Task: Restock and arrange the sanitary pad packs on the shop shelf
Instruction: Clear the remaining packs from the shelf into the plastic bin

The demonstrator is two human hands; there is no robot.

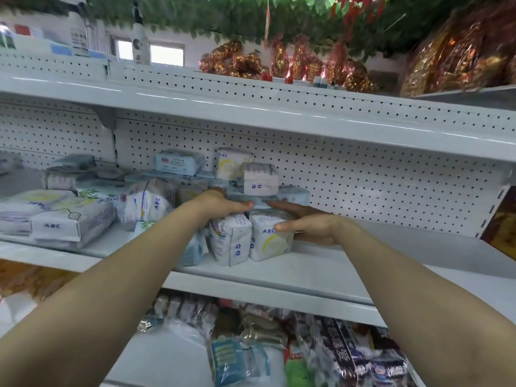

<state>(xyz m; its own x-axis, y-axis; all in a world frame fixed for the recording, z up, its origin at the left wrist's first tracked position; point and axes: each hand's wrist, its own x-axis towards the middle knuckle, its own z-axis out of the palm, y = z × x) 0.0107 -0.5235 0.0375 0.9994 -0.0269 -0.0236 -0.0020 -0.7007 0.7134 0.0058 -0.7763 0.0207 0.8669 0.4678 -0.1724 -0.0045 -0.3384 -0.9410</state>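
Two white ABC sanitary pad packs stand upright side by side on the white shelf [321, 263]: a left pack [231, 238] and a right pack [269, 237]. My left hand [223, 203] lies on top of the left pack, fingers stretched toward the right. My right hand [307, 222] wraps the right pack's right side, thumb across its front and fingers over its top. Behind them, more packs are stacked, with a small white pack [259, 178] on top. Further ABC packs [67, 219] lie piled to the left.
A perforated white back panel [363, 174] closes the shelf; its right half holds nothing. The shelf above [251, 107] carries red-gold foil decorations [293, 62] and bottles. Below, mixed packaged goods [251, 344] fill the lower shelf.
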